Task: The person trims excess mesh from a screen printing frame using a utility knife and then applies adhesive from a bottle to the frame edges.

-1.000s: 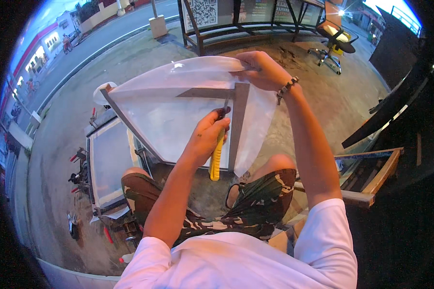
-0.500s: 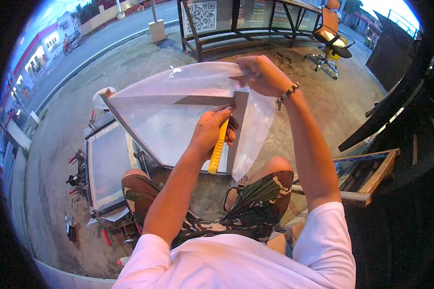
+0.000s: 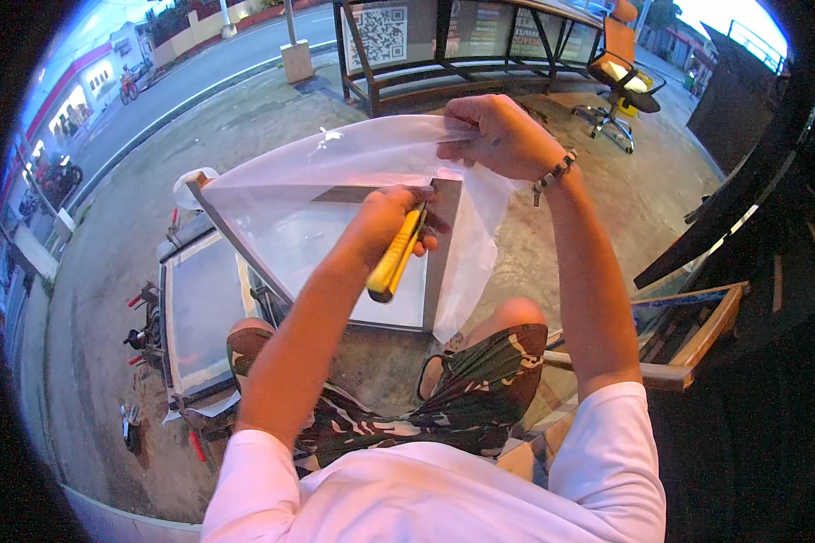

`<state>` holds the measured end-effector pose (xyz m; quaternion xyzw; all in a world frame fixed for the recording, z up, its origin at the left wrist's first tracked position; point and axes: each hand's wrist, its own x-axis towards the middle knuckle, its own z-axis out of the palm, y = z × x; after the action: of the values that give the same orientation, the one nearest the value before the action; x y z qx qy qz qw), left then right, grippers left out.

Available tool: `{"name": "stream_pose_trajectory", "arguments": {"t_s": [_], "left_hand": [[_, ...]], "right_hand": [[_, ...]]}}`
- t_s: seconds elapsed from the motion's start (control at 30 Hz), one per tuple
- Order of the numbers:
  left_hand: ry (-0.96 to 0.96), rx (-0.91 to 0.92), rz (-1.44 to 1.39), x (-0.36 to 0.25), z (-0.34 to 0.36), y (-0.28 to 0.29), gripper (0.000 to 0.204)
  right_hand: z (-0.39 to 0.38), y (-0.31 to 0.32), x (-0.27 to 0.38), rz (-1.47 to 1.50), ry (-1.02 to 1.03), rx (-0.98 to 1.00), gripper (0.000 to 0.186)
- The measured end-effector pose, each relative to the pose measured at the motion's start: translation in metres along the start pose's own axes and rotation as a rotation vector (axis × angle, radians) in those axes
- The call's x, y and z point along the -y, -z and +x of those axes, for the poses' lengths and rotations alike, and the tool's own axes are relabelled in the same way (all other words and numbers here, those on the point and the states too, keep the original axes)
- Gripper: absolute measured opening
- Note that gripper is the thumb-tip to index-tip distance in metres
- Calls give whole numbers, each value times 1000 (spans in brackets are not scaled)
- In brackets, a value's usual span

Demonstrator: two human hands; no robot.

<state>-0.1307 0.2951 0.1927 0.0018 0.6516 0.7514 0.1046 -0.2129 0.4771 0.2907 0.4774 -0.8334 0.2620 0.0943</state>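
Observation:
My left hand (image 3: 385,217) is closed on a yellow utility knife (image 3: 391,271), its tip end near the upper right corner of a dark-barred frame (image 3: 444,262) propped upright before me. My right hand (image 3: 503,136) pinches a translucent white sheet (image 3: 326,149) just above that corner, pulling it up in folds; the sheet also hangs down past the frame's right bar. The knife's blade is too small to make out.
Left, a white screen frame (image 3: 204,308) with clamps; loose tools (image 3: 131,425) on the concrete floor. Right, wooden frames (image 3: 702,335) and a dark panel (image 3: 715,235). Ahead, a metal structure with posters (image 3: 462,54), an orange office chair (image 3: 620,63) and a street (image 3: 172,72).
My left hand and the knife have moved up and left, the knife tilting more sideways. My right hand has shifted slightly right with the sheet. The frame's top corner sits a little lower.

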Motion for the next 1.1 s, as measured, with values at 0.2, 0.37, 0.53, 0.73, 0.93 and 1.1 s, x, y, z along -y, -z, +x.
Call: {"name": "stream_pose_trajectory", "arguments": {"t_s": [0.2, 0.37, 0.53, 0.73, 0.93, 1.1], "left_hand": [[287, 16, 15, -38, 12, 1, 29], [300, 116, 56, -68, 15, 9, 20], [-608, 470, 808, -174, 27, 37, 27], [-887, -318, 536, -275, -76, -1, 30], [-628, -245, 909, -170, -31, 68, 35], [-424, -29, 958, -81, -47, 47, 36]], "right_hand": [[-2, 2, 5, 61, -13, 5, 26], [-5, 4, 6, 126, 5, 1, 38], [-5, 3, 0, 5, 50, -180, 43], [-12, 12, -3, 186, -51, -139, 35], [-19, 14, -24, 448, -103, -87, 19], [-22, 13, -31, 578, -52, -45, 17]]}}
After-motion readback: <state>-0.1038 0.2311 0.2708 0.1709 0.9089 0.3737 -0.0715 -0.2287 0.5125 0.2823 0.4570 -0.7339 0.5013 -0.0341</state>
